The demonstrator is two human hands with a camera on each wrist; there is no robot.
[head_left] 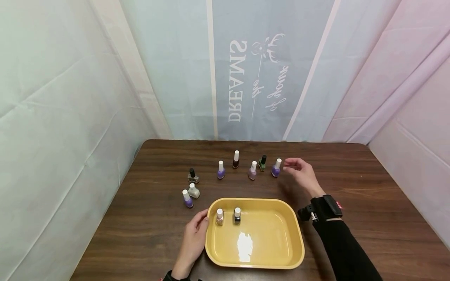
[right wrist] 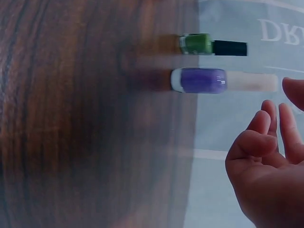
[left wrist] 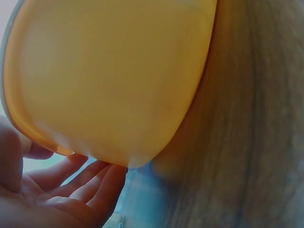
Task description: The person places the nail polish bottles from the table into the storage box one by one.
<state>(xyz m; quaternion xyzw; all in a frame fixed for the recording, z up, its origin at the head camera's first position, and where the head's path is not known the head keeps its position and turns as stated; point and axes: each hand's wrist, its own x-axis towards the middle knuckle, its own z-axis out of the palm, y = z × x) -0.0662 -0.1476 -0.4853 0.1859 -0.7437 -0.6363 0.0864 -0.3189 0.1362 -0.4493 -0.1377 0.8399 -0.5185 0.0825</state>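
Note:
A yellow tray [head_left: 267, 234] has two white-capped nail polish bottles standing in it, one pinkish [head_left: 219, 217] and one dark [head_left: 237, 216]. My left hand [head_left: 194, 235] grips the tray's left end, thumb by the rim and fingertips against the outer wall [left wrist: 118, 85]. Beyond the tray, my right hand [head_left: 300, 175] is beside a purple nail polish bottle [head_left: 275, 168] with a white cap. In the right wrist view, the fingers are loosely bent near that bottle's cap [right wrist: 251, 81], with nothing between them. A green bottle [right wrist: 195, 44] with a black cap stands close by.
More nail polish bottles stand across the back: a mauve one [head_left: 252, 171], a dark red one [head_left: 236, 160] and a purple one [head_left: 220, 171]. Left of the tray are a black-capped bottle [head_left: 193, 176], a whitish one [head_left: 193, 191] and another purple one [head_left: 188, 200]. A curtain [head_left: 183, 70] hangs behind the table.

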